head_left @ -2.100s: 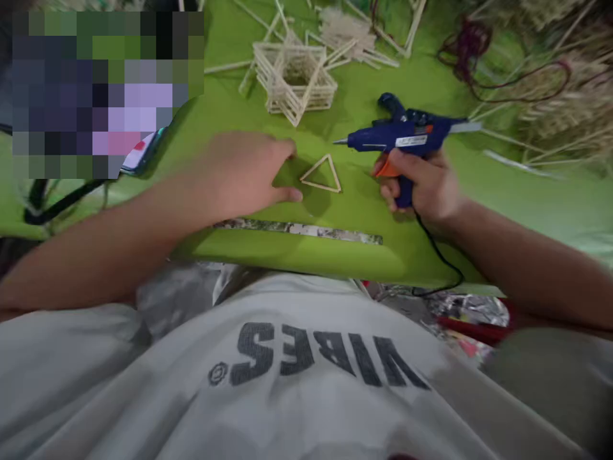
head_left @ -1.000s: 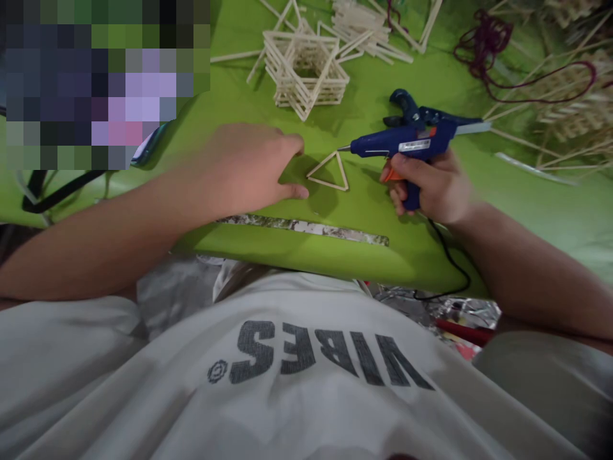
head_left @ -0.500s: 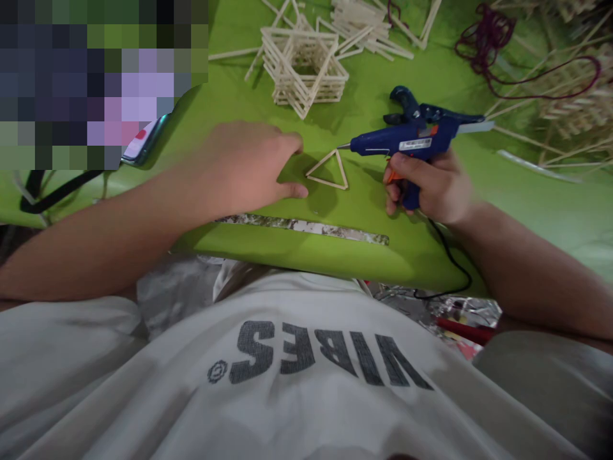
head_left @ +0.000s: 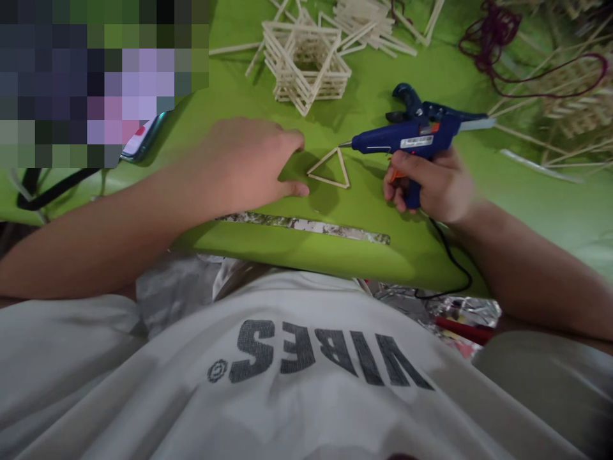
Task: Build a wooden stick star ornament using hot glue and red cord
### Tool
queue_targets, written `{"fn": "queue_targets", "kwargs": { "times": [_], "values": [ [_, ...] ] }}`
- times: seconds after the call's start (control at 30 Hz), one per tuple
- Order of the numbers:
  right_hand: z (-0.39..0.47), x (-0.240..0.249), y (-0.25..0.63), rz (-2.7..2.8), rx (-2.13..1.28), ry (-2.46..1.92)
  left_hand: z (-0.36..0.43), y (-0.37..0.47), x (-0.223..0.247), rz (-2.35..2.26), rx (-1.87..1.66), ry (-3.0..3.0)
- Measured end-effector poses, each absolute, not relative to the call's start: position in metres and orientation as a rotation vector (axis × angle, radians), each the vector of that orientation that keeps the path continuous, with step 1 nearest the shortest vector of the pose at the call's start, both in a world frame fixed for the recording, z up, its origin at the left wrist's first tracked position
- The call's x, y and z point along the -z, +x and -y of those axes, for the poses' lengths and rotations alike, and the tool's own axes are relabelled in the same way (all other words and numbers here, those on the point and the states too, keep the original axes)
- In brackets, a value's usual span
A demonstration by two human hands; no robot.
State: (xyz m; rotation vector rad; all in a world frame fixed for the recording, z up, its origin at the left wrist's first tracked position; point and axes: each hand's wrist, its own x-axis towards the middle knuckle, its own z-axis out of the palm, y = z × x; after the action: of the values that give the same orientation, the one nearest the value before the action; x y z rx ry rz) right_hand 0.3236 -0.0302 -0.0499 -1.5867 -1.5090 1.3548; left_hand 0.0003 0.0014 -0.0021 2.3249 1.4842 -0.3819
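My right hand [head_left: 426, 182] is wrapped round the grip of a blue hot glue gun [head_left: 383, 139], fingers at its orange trigger. A clear glue stick [head_left: 474, 125] pokes out of the gun's back end. The metal nozzle is at the top corner of a small triangle of thin wooden sticks [head_left: 343, 167], which lies on the green tabletop [head_left: 368, 223]. To the triangle's left, my left hand [head_left: 249, 163] rests with thumb and fingers apart and nothing between them.
Beyond the triangle stands a star-shaped stack of sticks [head_left: 306, 64], with loose sticks [head_left: 366, 25] behind. A dark blue cutter [head_left: 407, 102] lies past the glue gun. Purple cord [head_left: 493, 38] and more stickwork [head_left: 575, 108] fill the right. A patterned strip [head_left: 311, 225] lies near the front edge.
The view has shifted very slightly. Both hands, the glue gun and the stick triangle keep practically the same places relative to each other.
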Motion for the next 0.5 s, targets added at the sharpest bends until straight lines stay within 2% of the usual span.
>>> {"fn": "queue_targets", "kwargs": {
  "times": [0.5],
  "values": [
    [0.0292,0.0560,0.3264,1.540,-1.323,-1.596,-0.0008,0.0020,0.0006,-1.440,0.393,2.457]
  ]
}}
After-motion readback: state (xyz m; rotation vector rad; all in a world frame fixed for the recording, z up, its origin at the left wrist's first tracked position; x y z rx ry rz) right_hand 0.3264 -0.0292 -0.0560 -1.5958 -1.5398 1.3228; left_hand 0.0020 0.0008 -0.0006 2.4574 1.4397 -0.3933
